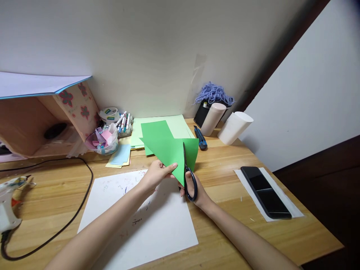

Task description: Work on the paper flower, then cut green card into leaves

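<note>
So, left hand pinches angular green paper at 7 o'clock, likely steadying cut; right hand grips dark ring-handled scissors, aimed 12.

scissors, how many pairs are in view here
1: the scissors in the right hand, with a blade over the green paper. Others could be hidden inside the black holder.

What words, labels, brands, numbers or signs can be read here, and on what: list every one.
No text can be quoted with certainty.
White round item: small printed label, too small to read.
White sheet: coloured marks, some like handwritten characters, too unclear to read.
Green paper, scissors and phone: no text visible.
</note>
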Demonstrator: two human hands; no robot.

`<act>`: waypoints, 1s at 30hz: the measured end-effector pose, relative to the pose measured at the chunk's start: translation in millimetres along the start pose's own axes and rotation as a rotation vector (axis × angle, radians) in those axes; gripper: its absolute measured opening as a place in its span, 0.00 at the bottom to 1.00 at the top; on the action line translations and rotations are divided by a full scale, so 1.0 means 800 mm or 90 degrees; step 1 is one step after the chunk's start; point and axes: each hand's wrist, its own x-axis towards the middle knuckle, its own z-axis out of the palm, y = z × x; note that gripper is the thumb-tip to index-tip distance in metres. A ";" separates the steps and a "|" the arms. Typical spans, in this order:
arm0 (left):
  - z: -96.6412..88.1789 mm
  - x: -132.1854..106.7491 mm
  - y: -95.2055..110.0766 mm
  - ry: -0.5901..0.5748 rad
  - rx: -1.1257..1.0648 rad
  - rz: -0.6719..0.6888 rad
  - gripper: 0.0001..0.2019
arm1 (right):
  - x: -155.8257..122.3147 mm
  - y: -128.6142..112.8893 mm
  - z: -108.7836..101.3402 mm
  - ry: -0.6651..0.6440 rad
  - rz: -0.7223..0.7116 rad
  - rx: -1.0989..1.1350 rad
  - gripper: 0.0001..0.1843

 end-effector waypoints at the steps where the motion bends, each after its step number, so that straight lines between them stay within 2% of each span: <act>1: 0.001 0.000 0.000 0.000 -0.002 -0.004 0.19 | 0.000 0.000 -0.001 0.001 -0.002 -0.008 0.31; 11: 0.003 0.000 0.002 0.024 -0.027 -0.014 0.21 | -0.001 -0.001 -0.002 0.026 0.021 -0.015 0.29; 20: 0.003 -0.001 0.002 0.006 -0.024 -0.024 0.21 | 0.000 -0.003 -0.005 0.027 0.005 -0.054 0.30; 30: 0.004 -0.001 0.002 0.008 -0.029 -0.026 0.20 | 0.000 -0.005 -0.003 0.055 0.033 -0.050 0.29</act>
